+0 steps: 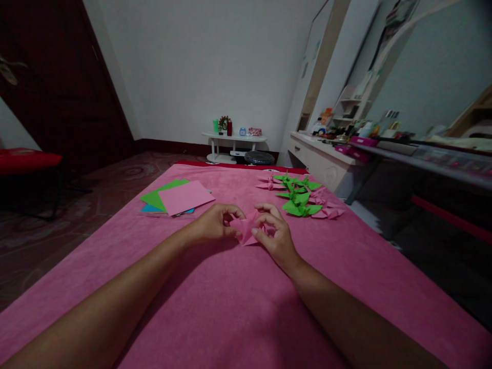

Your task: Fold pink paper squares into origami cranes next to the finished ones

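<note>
Between my two hands is a partly folded piece of pink origami paper, held just over the pink cloth. My left hand pinches its left side between thumb and fingers. On the right side, my right hand grips it the same way, fingers curled and thumb in front. Parts of the folds are hidden behind the fingers. Beyond my left hand lies a loose stack of square paper sheets, pink on top with green and blue beneath. Past my right hand sit several folded green paper cranes and pink paper cranes.
The pink cloth covers the whole surface before me. A white side table with small items stands against the far wall. At right are a white dresser and a grey-edged desk. A red seat is at left.
</note>
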